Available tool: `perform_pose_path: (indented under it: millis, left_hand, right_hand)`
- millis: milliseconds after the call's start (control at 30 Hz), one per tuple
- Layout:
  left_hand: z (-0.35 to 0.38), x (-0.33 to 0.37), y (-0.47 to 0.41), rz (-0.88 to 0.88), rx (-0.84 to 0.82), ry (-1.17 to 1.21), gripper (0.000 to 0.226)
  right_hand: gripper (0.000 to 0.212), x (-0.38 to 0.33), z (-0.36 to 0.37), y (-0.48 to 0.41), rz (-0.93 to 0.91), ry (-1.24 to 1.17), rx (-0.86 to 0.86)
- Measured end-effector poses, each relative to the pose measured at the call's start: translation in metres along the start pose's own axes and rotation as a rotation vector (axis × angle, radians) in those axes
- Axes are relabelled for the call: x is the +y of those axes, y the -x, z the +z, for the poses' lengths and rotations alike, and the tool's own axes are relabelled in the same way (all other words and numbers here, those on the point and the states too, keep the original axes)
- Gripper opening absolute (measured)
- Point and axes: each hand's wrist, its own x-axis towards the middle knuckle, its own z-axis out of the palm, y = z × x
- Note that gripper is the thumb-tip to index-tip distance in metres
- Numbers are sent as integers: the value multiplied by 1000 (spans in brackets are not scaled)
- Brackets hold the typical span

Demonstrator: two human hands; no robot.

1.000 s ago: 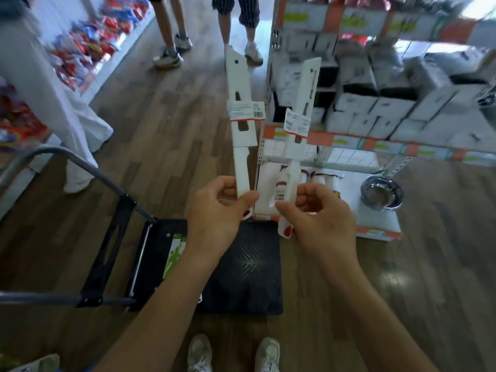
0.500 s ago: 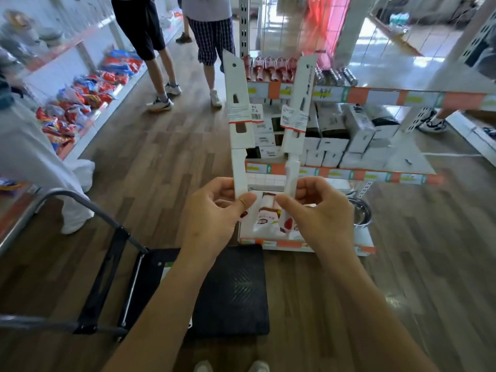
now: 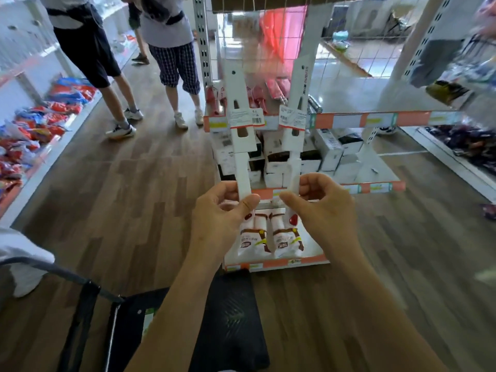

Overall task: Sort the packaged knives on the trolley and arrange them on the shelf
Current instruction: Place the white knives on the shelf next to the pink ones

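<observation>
Packaged knives, two, both upright in white card sleeves. Left packaged knife (image 3: 243,130): lower end pinched between thumb and curled fingers of left hand (image 3: 222,210); sleeve rises above the grip, tipped slightly left. Right packaged knife (image 3: 295,122): lower end pinched likewise by right hand (image 3: 324,208); sleeve tipped slightly right above the grip. Sleeves side by side, apart. Shelf (image 3: 349,120) stands beyond both grips, behind the sleeves. Trolley (image 3: 233,318) platform lies below the hands.
</observation>
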Motion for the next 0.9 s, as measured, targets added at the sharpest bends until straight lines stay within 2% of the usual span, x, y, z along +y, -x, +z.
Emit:
perform_pose_path:
  millis: [133,433,633,900]
  left_hand:
    - [1,0,-41,13,-55,-52,16]
    - [30,-4,-102,29,-123,-11,18]
    - [72,-6,-130,23,-146,0,19]
    - [151,-16,-196,-20,-90,-5,15]
  right_hand:
    - [24,-4,6,-27,-2,-14,45]
    - [22,18,10,-82,-6,57,135]
    - [26,39,-6,-127,-17,68,133]
    - [28,81,-43,-214,-37,72,103]
